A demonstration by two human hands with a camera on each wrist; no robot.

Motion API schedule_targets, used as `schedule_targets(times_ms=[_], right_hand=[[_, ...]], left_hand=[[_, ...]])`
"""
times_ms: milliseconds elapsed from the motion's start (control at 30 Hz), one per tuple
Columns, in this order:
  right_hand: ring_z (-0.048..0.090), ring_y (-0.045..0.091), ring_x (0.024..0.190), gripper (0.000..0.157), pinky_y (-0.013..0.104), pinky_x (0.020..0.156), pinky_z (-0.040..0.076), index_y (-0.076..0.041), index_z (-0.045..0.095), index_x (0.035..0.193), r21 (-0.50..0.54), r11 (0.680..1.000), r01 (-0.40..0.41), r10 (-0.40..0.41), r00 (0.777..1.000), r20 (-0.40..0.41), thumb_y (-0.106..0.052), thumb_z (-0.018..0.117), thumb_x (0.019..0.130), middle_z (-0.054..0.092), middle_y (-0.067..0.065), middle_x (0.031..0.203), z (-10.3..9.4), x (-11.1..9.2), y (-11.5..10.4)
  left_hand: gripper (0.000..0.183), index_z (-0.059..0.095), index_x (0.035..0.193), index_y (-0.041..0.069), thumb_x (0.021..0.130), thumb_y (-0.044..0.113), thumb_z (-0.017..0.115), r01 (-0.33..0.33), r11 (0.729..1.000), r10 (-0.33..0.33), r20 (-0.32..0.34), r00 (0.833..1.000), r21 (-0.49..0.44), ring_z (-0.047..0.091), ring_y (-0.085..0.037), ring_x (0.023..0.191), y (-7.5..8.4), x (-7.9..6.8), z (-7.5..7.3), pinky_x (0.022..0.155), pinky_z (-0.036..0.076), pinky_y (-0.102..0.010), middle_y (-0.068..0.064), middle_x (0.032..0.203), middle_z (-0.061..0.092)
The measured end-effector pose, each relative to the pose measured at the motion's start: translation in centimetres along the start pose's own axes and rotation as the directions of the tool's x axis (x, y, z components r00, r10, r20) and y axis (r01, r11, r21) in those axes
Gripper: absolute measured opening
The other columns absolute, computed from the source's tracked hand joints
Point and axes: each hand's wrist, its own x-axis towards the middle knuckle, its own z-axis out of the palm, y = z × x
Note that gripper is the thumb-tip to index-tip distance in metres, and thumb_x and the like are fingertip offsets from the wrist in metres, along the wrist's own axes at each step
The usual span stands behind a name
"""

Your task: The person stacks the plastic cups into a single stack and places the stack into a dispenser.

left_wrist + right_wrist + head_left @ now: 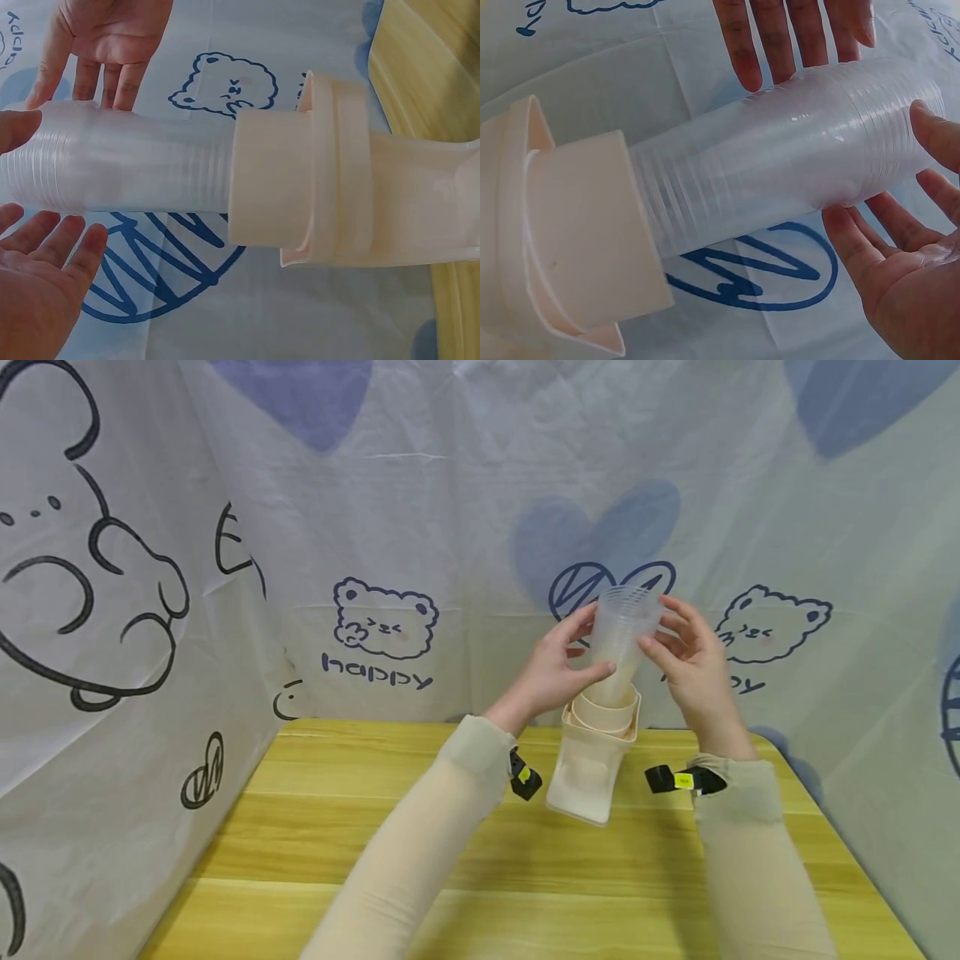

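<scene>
A tall stack of clear plastic cups [624,627] stands with its narrow end in the round mouth of a cream plastic cup dispenser [588,777]. My left hand [558,664] holds the stack's left side, thumb in front and fingers reaching behind. On the opposite side, near the ribbed rims, my right hand [693,664] holds it between thumb and fingertips. The left wrist view shows the lower cups [202,165] entering the dispenser's collar [274,180]. In the right wrist view, fingertips of both hands lie along the edges of the stack [780,142].
The dispenser is at the back of a wood-grain table [360,843], right of its middle. Close behind hangs a pale cloth backdrop [465,527] printed with bears and hearts; another cloth panel [90,760] closes the left side. Black straps with small cameras [525,777] circle both wrists.
</scene>
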Motion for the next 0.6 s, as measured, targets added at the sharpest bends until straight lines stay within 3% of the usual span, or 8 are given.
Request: schedule_targets(times_ms=[333, 600], right_hand=[[0.049, 0.028, 0.125, 0.061, 0.040, 0.106, 0.043, -0.020, 0.038, 0.151, -0.023, 0.998, -0.054, 0.055, 0.998, 0.034, -0.017, 0.065, 0.096, 0.043, 0.017, 0.146, 0.1, -0.2, 2.2], [0.048, 0.032, 0.126, 0.063, 0.039, 0.106, 0.044, -0.018, 0.036, 0.152, -0.024, 0.997, -0.076, 0.077, 0.996, 0.051, -0.014, 0.065, 0.096, 0.043, 0.020, 0.146, 0.3, -0.6, 3.9]], left_hand=[[0.080, 0.029, 0.154, 0.010, 0.088, 0.012, 0.074, 0.079, 0.997, -0.079, 0.030, 0.996, -0.003, 0.046, -0.025, 0.130, -1.6, -0.4, 0.6, 0.103, 0.045, -0.031, -0.010, 0.151, 0.040], [0.084, 0.028, 0.154, 0.008, 0.086, 0.012, 0.077, 0.106, 0.994, -0.107, 0.060, 0.992, 0.016, 0.045, -0.025, 0.132, -3.0, -0.6, 1.2, 0.105, 0.045, -0.037, -0.012, 0.152, 0.038]])
